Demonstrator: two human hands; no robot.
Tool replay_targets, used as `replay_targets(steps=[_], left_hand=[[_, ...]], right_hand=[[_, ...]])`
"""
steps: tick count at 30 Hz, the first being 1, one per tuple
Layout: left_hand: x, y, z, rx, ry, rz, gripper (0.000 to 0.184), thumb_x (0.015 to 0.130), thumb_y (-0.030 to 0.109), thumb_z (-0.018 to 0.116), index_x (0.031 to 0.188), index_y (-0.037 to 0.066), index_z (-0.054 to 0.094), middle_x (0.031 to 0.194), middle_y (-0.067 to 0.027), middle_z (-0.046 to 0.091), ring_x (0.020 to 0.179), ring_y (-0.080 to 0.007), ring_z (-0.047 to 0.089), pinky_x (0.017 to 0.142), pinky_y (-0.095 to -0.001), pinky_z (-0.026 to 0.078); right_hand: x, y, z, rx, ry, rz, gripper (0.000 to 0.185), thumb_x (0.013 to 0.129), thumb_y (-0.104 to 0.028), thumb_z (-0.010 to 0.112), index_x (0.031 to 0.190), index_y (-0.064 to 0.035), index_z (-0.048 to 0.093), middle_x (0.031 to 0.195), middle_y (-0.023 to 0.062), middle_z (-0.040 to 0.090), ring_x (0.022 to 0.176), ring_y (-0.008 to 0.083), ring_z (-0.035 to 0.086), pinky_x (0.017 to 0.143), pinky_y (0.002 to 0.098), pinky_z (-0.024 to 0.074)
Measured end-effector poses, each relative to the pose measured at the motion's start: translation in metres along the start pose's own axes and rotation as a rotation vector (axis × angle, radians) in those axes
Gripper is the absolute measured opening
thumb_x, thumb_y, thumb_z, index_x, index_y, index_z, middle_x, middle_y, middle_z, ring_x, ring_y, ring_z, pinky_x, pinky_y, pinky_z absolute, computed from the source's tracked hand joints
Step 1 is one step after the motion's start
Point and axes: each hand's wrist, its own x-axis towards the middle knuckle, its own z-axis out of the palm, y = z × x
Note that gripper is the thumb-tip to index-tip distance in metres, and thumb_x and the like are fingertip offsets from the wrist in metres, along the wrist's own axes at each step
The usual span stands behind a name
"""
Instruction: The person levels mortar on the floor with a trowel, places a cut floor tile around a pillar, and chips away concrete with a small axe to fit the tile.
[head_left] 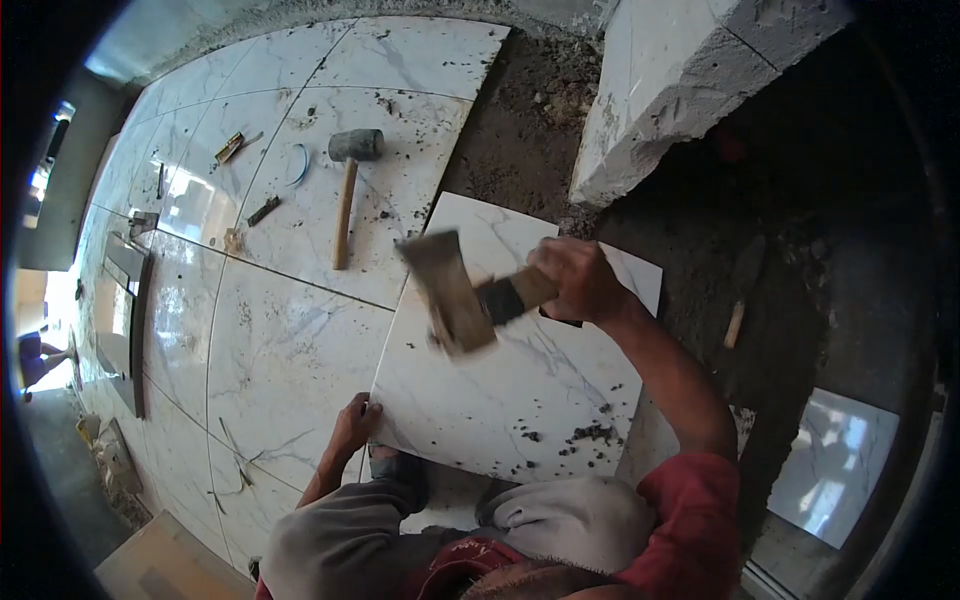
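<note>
My right hand is wrapped round the short handle of a hatchet. Its broad, dusty head hangs over a white marble-look tile, and black tape binds the handle near the head. The head is a little blurred, and I cannot tell whether it touches the tile. At the tile's lower left edge, my left hand grips the rim between thumb and fingers. The tile has a dark notch by my right hand, partly hidden, and dark crumbs lie on its near right part.
A rubber mallet lies on the tiled floor. A trowel rests on dark ground at right, near another tile piece. A broken-edged pillar stands at the back. Another person's hand shows far left.
</note>
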Motion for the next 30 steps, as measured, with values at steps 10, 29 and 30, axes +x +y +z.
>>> replay_targets(steps=[10,29,30], left_hand=[[0.008,-0.001,-0.002,-0.030,-0.031,-0.024,0.038,0.086,0.031,0.055,0.107,-0.001,0.055,0.086,-0.0246,0.063,0.081,-0.0377,0.062,0.069,-0.0421,0.047],[0.005,0.001,-0.007,0.058,-0.047,0.039,0.036,0.087,0.029,0.054,0.105,-0.003,0.055,0.081,-0.0200,0.062,0.070,-0.0300,0.061,0.063,-0.0394,0.046],[0.000,0.009,-0.007,0.084,-0.052,0.016,0.037,0.087,0.029,0.054,0.105,-0.003,0.055,0.082,-0.0202,0.062,0.072,-0.0297,0.061,0.064,-0.0393,0.046]], right_hand=[[-0.001,0.015,0.000,-0.138,-0.327,0.405,0.017,0.075,-0.016,0.059,0.088,-0.0049,0.061,0.089,0.0196,0.064,0.083,0.0414,0.062,0.068,0.0466,0.0510],[-0.057,0.153,0.030,-0.194,-0.272,0.458,0.023,0.071,-0.021,0.064,0.087,-0.0046,0.060,0.092,0.0148,0.065,0.083,0.0358,0.064,0.070,0.0454,0.0514],[-0.067,0.183,0.036,-0.187,-0.359,1.021,0.023,0.073,-0.022,0.064,0.086,-0.0041,0.060,0.092,0.0152,0.065,0.085,0.0359,0.063,0.071,0.0454,0.0513]])
